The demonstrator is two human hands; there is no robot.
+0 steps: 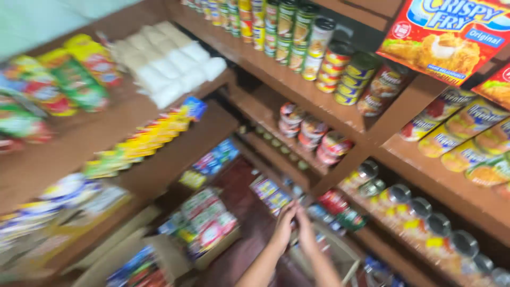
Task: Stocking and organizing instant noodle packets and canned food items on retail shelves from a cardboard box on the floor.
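I have both hands low in a blurred view, just below the stack of small blue-and-yellow flat packets (272, 195) on the low brown wooden shelf (249, 223). Left hand (283, 226) and right hand (305, 228) are pressed together, fingers up toward that stack; I can't tell either grip, clenched or released. Right of the packets, red-labelled cans (333, 202) lie sideways, lids out. Far above-right hangs an orange-red flat box (449, 34).

Matt brown wooden shelves (297, 79) carry glossy metal cans (313, 130) (paper-labelled).
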